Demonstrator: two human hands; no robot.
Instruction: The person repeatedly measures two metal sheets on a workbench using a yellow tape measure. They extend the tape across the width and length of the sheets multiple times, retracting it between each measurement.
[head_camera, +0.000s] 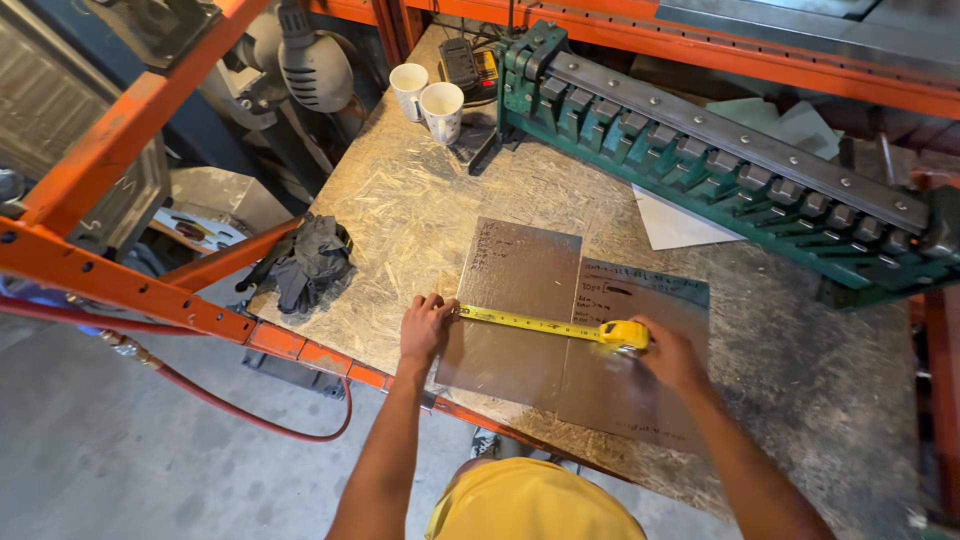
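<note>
A yellow tape measure (624, 333) lies stretched across a grey metal sheet (515, 290) on the chipboard bench. My left hand (425, 325) pinches the tape's end hook at the sheet's left edge. My right hand (668, 355) holds the yellow case over a second, darker sheet (640, 390) that lies beside and partly under the first. Pen marks show on both sheets near their upper edges.
A long green metal bending machine (720, 165) crosses the bench's far right. Two white cups (428, 100) stand at the back, a black glove bundle (305, 262) at the left edge. Orange rack beams (120, 285) and a red hose (250, 415) lie left, over the concrete floor.
</note>
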